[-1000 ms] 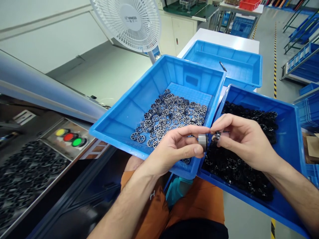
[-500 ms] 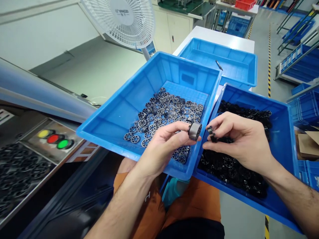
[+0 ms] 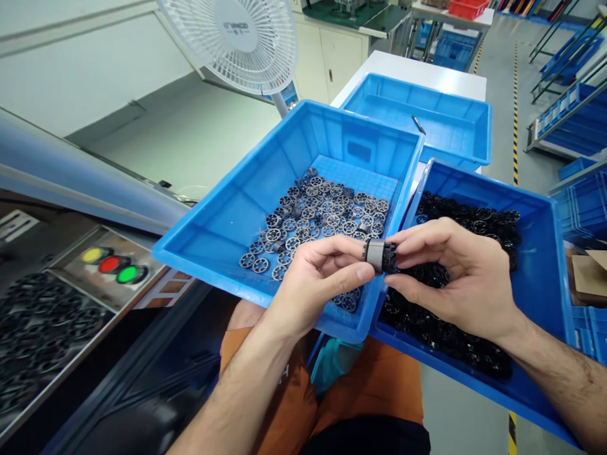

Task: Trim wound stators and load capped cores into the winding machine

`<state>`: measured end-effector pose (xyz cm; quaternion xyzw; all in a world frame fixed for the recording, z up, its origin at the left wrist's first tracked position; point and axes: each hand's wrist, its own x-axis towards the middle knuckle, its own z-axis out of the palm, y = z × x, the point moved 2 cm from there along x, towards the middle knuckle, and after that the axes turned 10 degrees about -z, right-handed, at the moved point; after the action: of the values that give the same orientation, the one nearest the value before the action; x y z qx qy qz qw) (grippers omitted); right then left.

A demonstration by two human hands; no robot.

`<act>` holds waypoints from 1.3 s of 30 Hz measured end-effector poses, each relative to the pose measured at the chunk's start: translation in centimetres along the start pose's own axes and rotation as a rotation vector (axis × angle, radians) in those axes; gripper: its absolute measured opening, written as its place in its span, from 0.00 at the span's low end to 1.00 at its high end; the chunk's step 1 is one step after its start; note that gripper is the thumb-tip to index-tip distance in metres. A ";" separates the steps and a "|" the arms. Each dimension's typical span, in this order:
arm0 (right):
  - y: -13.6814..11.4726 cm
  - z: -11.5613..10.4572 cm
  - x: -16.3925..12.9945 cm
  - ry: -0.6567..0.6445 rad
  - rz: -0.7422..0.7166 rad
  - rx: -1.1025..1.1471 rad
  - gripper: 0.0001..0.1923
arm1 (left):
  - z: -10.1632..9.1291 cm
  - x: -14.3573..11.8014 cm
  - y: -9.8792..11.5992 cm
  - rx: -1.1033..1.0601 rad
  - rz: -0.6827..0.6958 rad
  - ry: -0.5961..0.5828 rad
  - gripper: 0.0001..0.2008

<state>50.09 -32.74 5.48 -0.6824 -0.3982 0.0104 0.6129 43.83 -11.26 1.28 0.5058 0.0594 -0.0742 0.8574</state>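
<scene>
Fingers of left hand (image 3: 315, 278) pinching grey ring (image 3: 374, 254), right hand (image 3: 450, 272) pressing black spoked piece (image 3: 389, 258) against it; seeming light, stiff, small; gripping best by rims.

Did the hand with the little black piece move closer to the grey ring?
Yes. The right hand moved left, toward the left bin's edge, so its black piece now meets the grey ring.

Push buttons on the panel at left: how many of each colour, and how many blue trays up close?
Yellow button: 1
Red button: 1
Green button: 1
Blue trays: 3, one with grey wheels, one with black wheels, one behind
Total: 6
Left hand and right hand pinch a grey ring together.
</scene>
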 end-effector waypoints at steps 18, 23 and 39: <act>0.2 0.2 0.4 0.041 0.132 0.262 0.26 | 0.0 0.1 -0.1 -0.006 0.019 -0.057 0.09; 0.1 0.2 0.6 0.053 0.188 0.297 0.28 | 0.1 0.1 0.0 0.008 0.032 -0.063 0.10; 1.0 0.0 0.2 0.048 0.104 0.206 0.23 | -0.1 -0.1 -0.7 -0.002 0.028 -0.142 0.11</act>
<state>50.76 -32.55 4.75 -0.6355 -0.3443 0.0666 0.6879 43.63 -11.48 0.67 0.4994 -0.0088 -0.0979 0.8608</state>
